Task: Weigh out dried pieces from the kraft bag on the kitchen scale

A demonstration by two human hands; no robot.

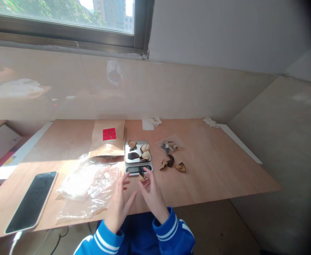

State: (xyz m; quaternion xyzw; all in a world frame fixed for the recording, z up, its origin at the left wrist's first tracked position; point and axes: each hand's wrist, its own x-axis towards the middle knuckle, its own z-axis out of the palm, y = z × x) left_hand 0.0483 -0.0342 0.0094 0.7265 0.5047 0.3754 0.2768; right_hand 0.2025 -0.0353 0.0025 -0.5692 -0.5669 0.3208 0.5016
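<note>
My right hand (151, 193) pinches a dried mushroom piece (141, 177) just in front of a small digital scale (127, 165). To its left, my left hand (119, 202) is held with thumb and fingers apart and nothing in it. Several dried pieces rest on the scale's metal plate, among them a dark piece (133, 156) and a pale piece (145, 155). More dried pieces lie on the table right of the scale, including a curled dark one (170, 160) and a flat brown one (180, 167). The scale's display cannot be read.
Behind them is a small clear bag (172, 144) with dried pieces inside. A brown paper bag (107, 147) with a red label and several clear plastic bags (91, 191) lie left of the scale. A phone (32, 202) with a cable is at the table's left front edge.
</note>
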